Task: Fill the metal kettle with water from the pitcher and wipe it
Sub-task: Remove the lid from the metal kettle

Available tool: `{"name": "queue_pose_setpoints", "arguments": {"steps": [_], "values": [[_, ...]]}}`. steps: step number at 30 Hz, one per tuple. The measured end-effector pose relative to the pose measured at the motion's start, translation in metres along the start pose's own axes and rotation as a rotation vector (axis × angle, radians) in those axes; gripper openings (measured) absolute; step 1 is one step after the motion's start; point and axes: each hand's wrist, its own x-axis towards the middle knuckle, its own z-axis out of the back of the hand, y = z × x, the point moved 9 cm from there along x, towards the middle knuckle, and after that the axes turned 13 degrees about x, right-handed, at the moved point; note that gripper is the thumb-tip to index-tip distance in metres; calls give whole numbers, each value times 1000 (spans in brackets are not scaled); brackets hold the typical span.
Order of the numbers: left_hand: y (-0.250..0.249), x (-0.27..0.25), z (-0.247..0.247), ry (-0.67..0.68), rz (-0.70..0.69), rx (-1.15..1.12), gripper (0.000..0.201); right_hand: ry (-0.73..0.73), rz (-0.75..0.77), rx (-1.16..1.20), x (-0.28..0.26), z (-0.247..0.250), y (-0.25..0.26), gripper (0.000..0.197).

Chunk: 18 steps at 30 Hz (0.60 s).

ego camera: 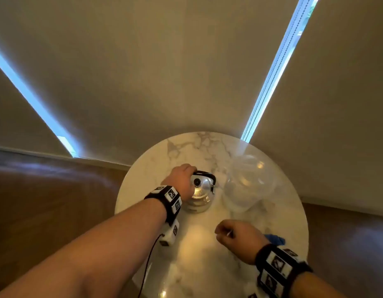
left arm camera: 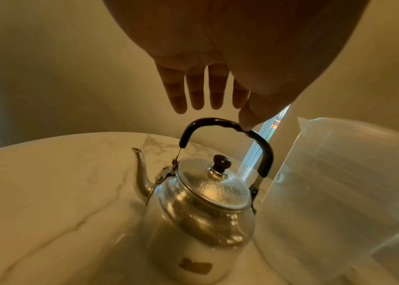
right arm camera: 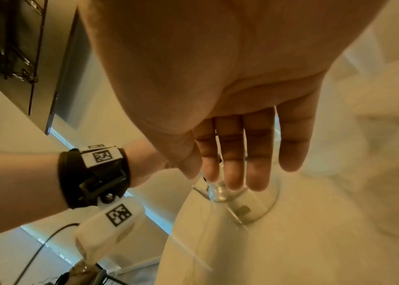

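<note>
A shiny metal kettle (ego camera: 199, 195) with its lid on stands mid-table, spout (left arm camera: 139, 169) pointing left in the left wrist view. Its black handle (left arm camera: 208, 121) is upright. My left hand (ego camera: 184, 175) hovers just over that handle with fingers (left arm camera: 194, 92) straight and spread; only the thumb tip touches the handle's right side. The clear plastic pitcher (ego camera: 245, 186) stands right beside the kettle, on its right. My right hand (ego camera: 227, 235) hangs over the near table, relaxed and holding nothing; its fingers (right arm camera: 257, 154) are extended in the right wrist view, with the kettle (right arm camera: 225, 194) beyond them.
A blue cloth (ego camera: 274, 238) lies on the round marble table (ego camera: 197, 265) just right of my right wrist. Blinds with bright slits hang behind the table. A cable (ego camera: 149, 261) trails from my left wrist unit across the table's near edge.
</note>
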Motion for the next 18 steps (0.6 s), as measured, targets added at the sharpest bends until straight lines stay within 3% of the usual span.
{"name": "queue_pose_setpoints", "arguments": {"steps": [3, 7, 9, 14, 18], "values": [[9, 17, -12, 95, 13, 45, 53, -100, 23, -7, 22, 16, 20, 23], [18, 28, -18, 154, -6, 41, 28, -226, 34, 30, 44, 36, 35, 21], [18, 25, -18, 178, -44, 30, 25, -298, 23, 72, 51, 42, 36, 23], [25, -14, -25, 214, -121, -8, 19, -442, 45, 236, 55, 37, 32, 35], [29, -51, -35, 232, -151, -79, 25, -443, 24, 294, 58, 15, 20, 33]]}}
